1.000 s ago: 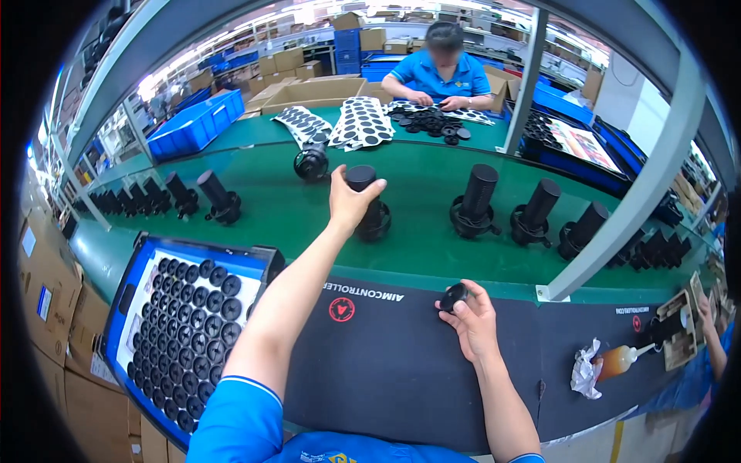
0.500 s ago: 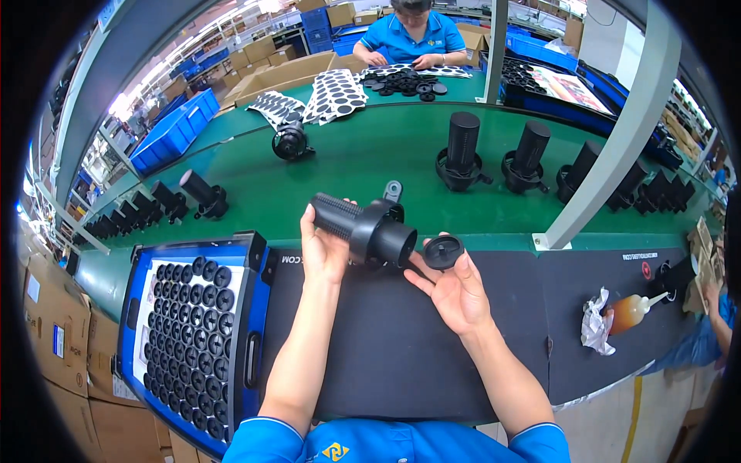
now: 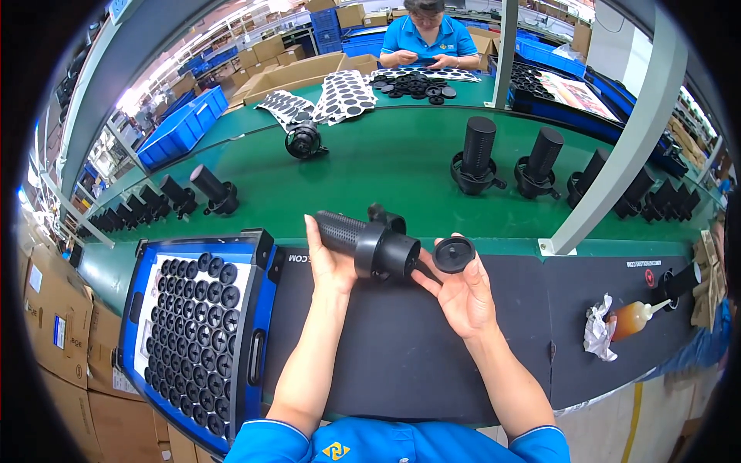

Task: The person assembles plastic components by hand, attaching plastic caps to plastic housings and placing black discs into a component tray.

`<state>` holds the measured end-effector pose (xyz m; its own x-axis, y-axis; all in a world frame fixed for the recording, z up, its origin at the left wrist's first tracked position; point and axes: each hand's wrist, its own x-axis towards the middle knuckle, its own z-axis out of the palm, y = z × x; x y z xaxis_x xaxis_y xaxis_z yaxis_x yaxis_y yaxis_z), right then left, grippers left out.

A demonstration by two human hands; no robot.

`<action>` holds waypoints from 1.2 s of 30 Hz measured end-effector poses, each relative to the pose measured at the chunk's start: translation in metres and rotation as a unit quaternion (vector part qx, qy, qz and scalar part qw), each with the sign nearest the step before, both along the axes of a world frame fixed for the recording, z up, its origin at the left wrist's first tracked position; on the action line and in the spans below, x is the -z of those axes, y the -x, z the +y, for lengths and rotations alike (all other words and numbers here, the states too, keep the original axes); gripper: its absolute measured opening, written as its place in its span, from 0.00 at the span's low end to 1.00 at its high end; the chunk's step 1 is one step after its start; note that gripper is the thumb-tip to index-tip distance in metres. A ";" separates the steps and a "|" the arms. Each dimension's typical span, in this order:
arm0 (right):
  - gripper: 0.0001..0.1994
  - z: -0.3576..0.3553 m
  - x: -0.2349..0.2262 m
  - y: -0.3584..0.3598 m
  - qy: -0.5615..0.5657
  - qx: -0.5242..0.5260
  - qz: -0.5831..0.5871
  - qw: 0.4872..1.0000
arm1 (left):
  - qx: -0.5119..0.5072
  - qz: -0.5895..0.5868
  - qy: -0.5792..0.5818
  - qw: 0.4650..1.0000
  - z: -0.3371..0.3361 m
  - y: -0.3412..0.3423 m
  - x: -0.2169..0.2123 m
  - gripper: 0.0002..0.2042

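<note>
Black cylindrical housing [image 3: 369, 242] lies on its side in the air above the near edge of the counter [image 3: 401, 347], over the dark mat. Its long axis runs from upper left to lower right: the perforated narrow end points left and away, the wide open mouth faces right and toward the person. The left hand [image 3: 330, 261] carries it from below, grip closed around the tube just behind the wide collar. The right hand [image 3: 461, 289] sits just beside that open mouth, palm up and half open, with a round black cap [image 3: 453, 254] pinched lightly at the fingertips [image 3: 444, 245]. The cap lies to the right of the mouth, near it but not touching, its flat face turned roughly upward rather than square to the opening. The right hand is therefore the nearer one to the open end. A blue tray [image 3: 261, 309] of matching caps lies at the left; an orange squeeze bottle [image 3: 634, 316] rests at the right.
</note>
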<state>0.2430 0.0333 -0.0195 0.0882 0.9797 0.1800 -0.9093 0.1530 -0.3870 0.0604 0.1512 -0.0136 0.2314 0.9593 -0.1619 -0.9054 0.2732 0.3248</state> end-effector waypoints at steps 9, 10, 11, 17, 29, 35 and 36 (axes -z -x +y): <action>0.27 -0.002 -0.003 0.011 0.049 0.051 -0.211 0.975 | -0.094 0.035 0.019 0.995 0.000 0.011 -0.004 0.14; 0.27 -0.002 0.000 0.013 0.053 0.056 -0.252 0.965 | -0.100 0.015 0.016 0.995 -0.002 0.009 -0.007 0.15; 0.27 -0.002 0.001 0.014 0.056 0.061 -0.292 0.953 | -0.104 -0.005 0.012 0.994 -0.004 0.008 -0.011 0.15; 0.28 -0.005 -0.001 0.023 0.085 0.049 -0.275 0.956 | -0.096 -0.014 -0.031 0.995 -0.014 0.000 -0.020 0.16; 0.27 -0.006 0.002 0.026 0.099 0.047 -0.294 0.950 | -0.100 0.014 -0.085 0.991 -0.015 -0.002 -0.017 0.18; 0.25 -0.005 0.006 0.024 0.166 0.011 -0.261 0.951 | -0.113 0.040 -0.129 0.984 -0.026 -0.011 -0.023 0.18; 0.25 -0.004 0.007 0.023 0.187 -0.002 -0.249 0.950 | -0.116 0.046 -0.140 0.982 -0.028 -0.013 -0.024 0.18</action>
<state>0.2200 0.0289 -0.0268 0.0799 0.9834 -0.1631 -0.5998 -0.0833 -0.7958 0.0734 0.1235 0.0108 -0.0025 0.9944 0.1060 -0.8960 -0.0493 0.4413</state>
